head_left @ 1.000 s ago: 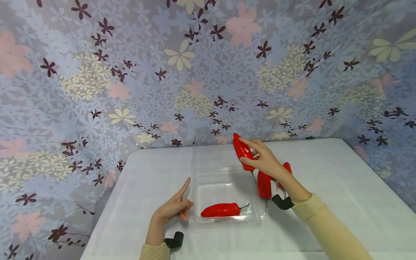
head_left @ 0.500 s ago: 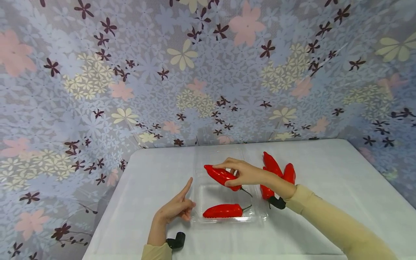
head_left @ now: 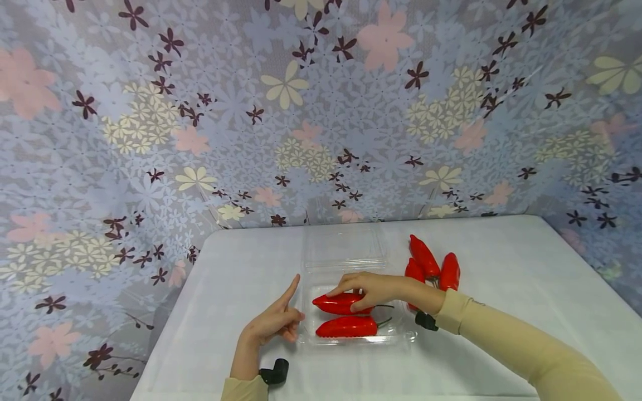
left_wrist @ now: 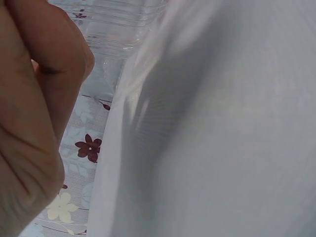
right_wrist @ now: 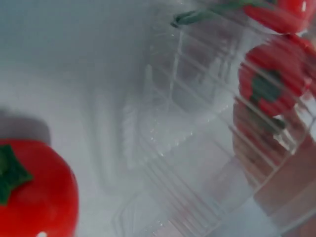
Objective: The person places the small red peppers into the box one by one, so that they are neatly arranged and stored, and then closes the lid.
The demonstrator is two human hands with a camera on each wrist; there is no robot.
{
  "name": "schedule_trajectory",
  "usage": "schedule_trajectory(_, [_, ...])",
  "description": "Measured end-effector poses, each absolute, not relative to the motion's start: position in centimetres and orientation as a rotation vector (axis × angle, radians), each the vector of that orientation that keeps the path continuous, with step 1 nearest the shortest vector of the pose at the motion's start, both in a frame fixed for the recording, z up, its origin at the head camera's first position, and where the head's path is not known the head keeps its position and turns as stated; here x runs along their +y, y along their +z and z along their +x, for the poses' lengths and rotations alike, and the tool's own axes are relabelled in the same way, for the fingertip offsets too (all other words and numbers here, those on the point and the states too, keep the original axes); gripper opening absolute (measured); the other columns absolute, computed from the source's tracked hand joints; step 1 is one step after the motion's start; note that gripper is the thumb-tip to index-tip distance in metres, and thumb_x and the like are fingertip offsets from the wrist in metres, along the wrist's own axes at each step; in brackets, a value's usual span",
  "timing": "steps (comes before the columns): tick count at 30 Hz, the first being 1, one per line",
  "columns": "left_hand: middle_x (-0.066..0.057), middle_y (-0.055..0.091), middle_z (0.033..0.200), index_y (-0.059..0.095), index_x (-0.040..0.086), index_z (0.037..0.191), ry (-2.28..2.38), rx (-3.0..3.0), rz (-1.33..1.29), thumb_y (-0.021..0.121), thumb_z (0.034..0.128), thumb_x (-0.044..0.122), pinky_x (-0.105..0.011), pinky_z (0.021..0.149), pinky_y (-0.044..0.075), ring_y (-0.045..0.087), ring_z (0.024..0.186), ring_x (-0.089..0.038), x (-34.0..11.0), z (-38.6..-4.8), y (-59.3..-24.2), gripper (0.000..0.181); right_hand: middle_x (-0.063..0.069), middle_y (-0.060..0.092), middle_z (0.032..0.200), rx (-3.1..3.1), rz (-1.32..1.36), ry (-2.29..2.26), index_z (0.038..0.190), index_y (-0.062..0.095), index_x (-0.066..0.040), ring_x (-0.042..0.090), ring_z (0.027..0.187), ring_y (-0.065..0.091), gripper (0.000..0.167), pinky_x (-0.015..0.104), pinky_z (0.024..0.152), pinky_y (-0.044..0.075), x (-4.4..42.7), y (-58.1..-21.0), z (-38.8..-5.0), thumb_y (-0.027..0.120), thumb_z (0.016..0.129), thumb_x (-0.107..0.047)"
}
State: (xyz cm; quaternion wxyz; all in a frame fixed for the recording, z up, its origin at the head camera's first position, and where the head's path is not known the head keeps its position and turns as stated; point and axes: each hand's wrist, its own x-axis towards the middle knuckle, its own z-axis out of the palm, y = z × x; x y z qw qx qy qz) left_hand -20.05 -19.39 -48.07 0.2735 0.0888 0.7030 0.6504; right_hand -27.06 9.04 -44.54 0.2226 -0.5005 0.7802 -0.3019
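My right hand (head_left: 373,291) pinches a shiny red pepper (head_left: 337,303) with a thin green stem, low inside the clear plastic container (head_left: 311,338). A second red pepper (head_left: 346,327) lies along the container's near side, just in front of the held one. In the right wrist view, the right hand (right_wrist: 291,173) shows blurred through the clear plastic. My left hand (head_left: 273,322) is by the container's left edge, index finger extended and the other fingers curled; whether it touches the rim, I cannot tell. The left wrist view shows those curled fingers (left_wrist: 59,59) with nothing visible in them.
Several more red peppers (head_left: 423,256) lie right of the container, partly behind the right forearm. The container's clear lid (head_left: 345,245) lies folded back toward the far edge. White cloth covers the table (head_left: 241,262); a flowered curtain (head_left: 321,111) hangs behind.
My right hand has carried the pepper from above the far right side leftward and down into the container, behind the first pepper. The left hand has hardly moved.
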Motion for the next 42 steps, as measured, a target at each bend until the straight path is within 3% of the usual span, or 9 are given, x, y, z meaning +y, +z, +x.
schedule_trajectory(12, [-0.003,0.046,0.059,-0.001,0.032,0.152,1.761,1.865,0.245,0.054,0.0861,0.005,-0.025,0.047,0.053,0.052,0.044,-0.01,-19.4,-20.1,-48.0,0.09,-0.01,0.057,0.113,2.114,-1.24,-0.795,0.13,0.06,-0.02,0.006,0.097,0.052,0.047,0.021,0.081,0.049,8.8,-45.2,-27.0,0.068,0.085,-0.009])
schedule_trajectory(30, [-0.003,0.046,0.059,-0.001,0.032,0.152,1.765,1.852,0.249,0.055,0.0863,0.004,-0.025,0.046,0.053,0.053,0.044,-0.01,-19.4,-20.0,-47.9,0.09,-0.008,0.057,0.114,2.106,-1.286,-0.733,0.13,0.06,-0.018,0.004,0.099,0.052,0.044,0.02,0.083,0.048,8.5,-45.2,-26.7,0.066,0.087,-0.014])
schedule_trajectory(36, [-0.003,0.047,0.059,0.0,0.032,0.152,1.757,1.863,0.238,0.055,0.086,0.006,-0.025,0.046,0.053,0.052,0.044,-0.01,-19.3,-20.0,-47.9,0.09,0.004,0.056,0.118,2.138,-1.349,-0.817,0.13,0.059,-0.012,0.025,0.105,0.055,0.041,0.031,0.085,0.051,8.7,-43.1,-26.8,0.063,0.089,-0.016])
schedule_trajectory(42, [-0.004,0.046,0.059,0.001,0.033,0.152,1.749,1.876,0.234,0.055,0.0866,0.006,-0.024,0.046,0.052,0.051,0.043,-0.011,-19.2,-20.0,-47.8,0.089,0.0,0.053,0.126,2.212,-1.301,-0.992,0.133,0.056,-0.016,0.021,0.101,0.058,0.045,0.031,0.085,0.051,10.4,-38.3,-27.8,0.065,0.09,-0.023])
